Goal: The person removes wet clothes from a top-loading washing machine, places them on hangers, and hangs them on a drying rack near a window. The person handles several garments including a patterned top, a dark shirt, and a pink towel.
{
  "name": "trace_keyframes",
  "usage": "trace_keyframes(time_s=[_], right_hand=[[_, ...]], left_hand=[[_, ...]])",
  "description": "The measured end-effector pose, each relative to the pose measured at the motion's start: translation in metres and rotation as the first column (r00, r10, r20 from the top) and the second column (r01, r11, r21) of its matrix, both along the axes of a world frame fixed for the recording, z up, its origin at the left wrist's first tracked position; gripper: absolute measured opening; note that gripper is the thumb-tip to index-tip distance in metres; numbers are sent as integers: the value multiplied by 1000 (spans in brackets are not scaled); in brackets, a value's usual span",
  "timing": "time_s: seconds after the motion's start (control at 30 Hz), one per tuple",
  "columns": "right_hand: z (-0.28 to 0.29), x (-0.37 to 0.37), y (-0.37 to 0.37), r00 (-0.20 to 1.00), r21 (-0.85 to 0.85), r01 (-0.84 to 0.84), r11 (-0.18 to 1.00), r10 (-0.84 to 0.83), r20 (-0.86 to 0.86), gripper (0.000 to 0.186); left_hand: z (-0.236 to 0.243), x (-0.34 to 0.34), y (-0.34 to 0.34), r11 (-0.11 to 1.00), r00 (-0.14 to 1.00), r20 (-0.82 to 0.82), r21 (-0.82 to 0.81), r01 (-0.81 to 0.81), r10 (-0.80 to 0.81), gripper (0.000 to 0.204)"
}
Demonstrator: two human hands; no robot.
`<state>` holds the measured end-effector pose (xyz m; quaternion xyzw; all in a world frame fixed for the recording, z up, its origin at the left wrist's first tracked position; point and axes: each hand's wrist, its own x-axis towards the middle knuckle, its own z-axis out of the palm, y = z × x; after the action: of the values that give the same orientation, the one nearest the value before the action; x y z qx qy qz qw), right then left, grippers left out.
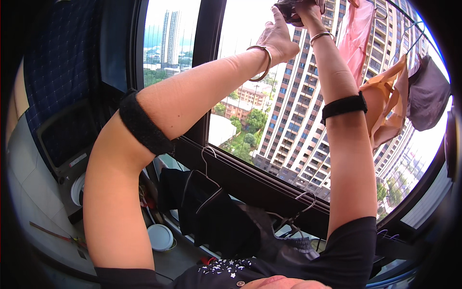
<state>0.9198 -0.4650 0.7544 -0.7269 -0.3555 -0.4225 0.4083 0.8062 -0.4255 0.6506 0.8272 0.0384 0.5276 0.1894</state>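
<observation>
Both raised hands, the left hand [279, 36] and right hand [308, 8], pinch a small dark crumpled cloth garment [288, 8] overhead near the hanging pink fabric garment [356, 31], its long axis unclear.

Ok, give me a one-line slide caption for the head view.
Both hands, left hand and right hand, raised overhead gripping a dark garment beside hanging laundry.

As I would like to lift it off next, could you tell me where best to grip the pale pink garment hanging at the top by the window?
Probably by the hanger hook or shoulders of the pale pink garment, reaching from its left beside the right hand: it hangs straight down, and other clothes crowd its right.
</observation>
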Motion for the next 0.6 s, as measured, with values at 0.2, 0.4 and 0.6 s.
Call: trace_keyframes(time_s=[0.2, 0.4, 0.6], right_hand=[[-1, -27, -9, 945, -445, 320, 836, -253, 206, 27], [-12, -64, -28, 734, -651, 679, 338, -317, 601, 29], [-62, -104, -69, 756, -747, 329, 578, 313, 575, 31]], left_hand=[[-42, -55, -6, 979, 963, -204, -132, 153, -178, 91], [-116, -118, -13, 979, 943, -288, 61, 193, -168, 70], [-217, -217, -44, 901, 695, -627, -25, 434, -352, 49]])
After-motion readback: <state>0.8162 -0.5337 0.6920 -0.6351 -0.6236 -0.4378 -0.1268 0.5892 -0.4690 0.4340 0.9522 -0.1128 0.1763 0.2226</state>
